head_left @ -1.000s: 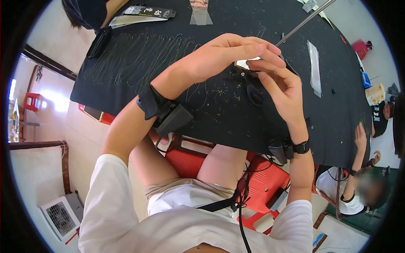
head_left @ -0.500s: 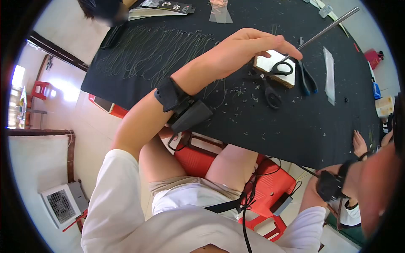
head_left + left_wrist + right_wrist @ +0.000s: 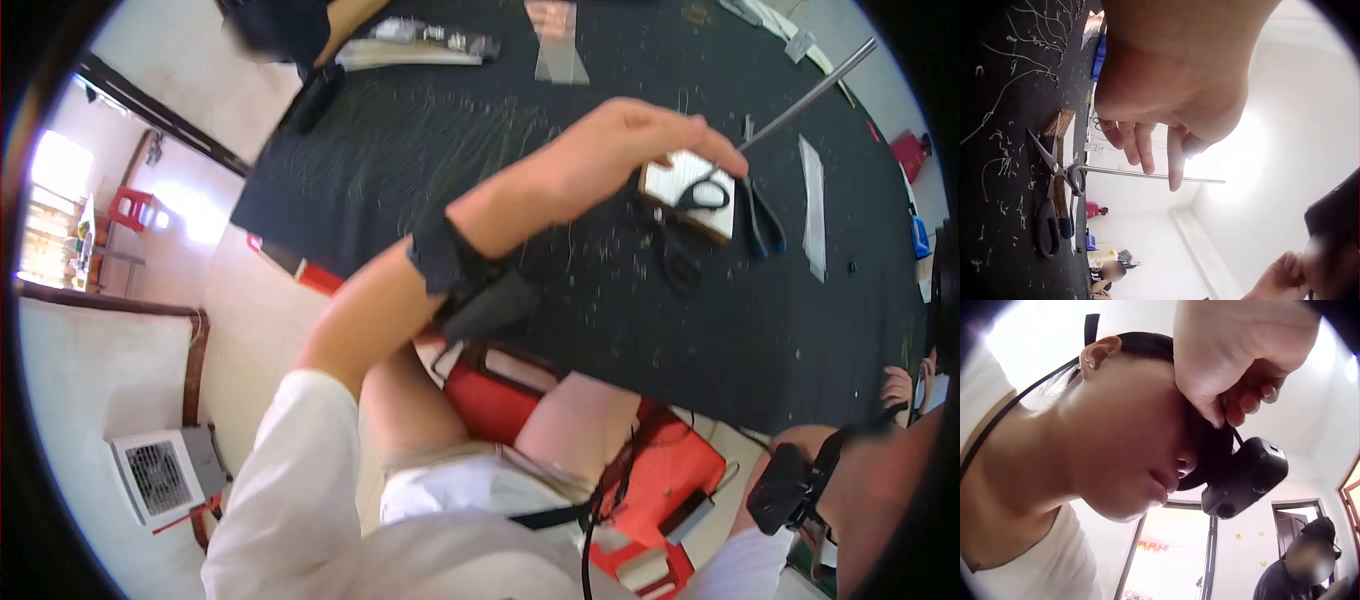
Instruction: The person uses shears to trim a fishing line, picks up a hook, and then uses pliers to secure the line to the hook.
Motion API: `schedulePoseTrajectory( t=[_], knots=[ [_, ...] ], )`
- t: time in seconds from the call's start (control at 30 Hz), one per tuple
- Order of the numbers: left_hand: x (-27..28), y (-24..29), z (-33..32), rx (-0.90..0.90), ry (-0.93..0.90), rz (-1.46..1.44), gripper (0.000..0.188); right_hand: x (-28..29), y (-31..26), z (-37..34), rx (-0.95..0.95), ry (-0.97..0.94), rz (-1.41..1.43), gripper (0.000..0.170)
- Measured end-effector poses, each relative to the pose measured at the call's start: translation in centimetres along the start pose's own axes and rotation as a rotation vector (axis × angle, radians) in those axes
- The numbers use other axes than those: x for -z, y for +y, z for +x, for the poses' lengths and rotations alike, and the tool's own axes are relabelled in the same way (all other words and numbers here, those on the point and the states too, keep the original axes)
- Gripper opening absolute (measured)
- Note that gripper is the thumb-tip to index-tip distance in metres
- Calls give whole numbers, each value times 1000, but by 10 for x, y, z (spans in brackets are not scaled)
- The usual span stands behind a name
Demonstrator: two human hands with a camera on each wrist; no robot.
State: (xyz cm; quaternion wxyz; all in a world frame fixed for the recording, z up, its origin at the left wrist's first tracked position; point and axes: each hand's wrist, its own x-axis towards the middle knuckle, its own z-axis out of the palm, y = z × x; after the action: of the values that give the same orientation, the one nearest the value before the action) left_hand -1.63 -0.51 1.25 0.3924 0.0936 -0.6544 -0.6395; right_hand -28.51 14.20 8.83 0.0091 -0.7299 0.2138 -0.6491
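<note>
My left hand (image 3: 650,140) hovers over the table with its fingers extended and loosely bent, beside an upright thin metal rod (image 3: 815,95). In the left wrist view its fingertips overlap the rod (image 3: 1147,175). Below stands a white-topped wooden block (image 3: 672,182). Black-handled scissors (image 3: 682,268) lie against the block, one handle loop over its top, and dark-blue-handled pliers (image 3: 768,235) are beside it. Raised to the face, my right hand (image 3: 1241,369) has curled fingers and pinches the black cap brim (image 3: 1200,450), next to the head camera (image 3: 1247,481).
Rows of thin cord loops (image 3: 400,150) spread over the black tablecloth (image 3: 740,330), among small clippings. A clear plastic strip (image 3: 813,210) lies to the right; packets (image 3: 415,48) and a clear bag (image 3: 562,55) lie at the back. Another person (image 3: 285,30) sits at the far left.
My right hand has left the rod and my left hand and risen to the head. The left hand stays by the rod, and the head view has shifted, uncovering the block and pliers.
</note>
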Motion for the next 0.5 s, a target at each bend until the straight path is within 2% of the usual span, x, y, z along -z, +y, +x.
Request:
schedulePoseTrajectory(
  t=[0.2,0.27,0.33,0.4,0.5],
  knots=[
    [2,2,2,-49,-14,-33,39,-68,0,16,159,127,-40,20],
    [3,7,0,-15,-50,-25,40,-78,-1,18,184,150,-64,20],
    [1,8,2,21,-15,10,42,-81,1,18,202,167,-111,19],
    [1,10,0,48,-33,36,43,-43,-3,-4,210,161,-145,19],
    [1,6,2,43,-20,-20,43,-28,-2,-11,222,177,-212,18]
  ],
)
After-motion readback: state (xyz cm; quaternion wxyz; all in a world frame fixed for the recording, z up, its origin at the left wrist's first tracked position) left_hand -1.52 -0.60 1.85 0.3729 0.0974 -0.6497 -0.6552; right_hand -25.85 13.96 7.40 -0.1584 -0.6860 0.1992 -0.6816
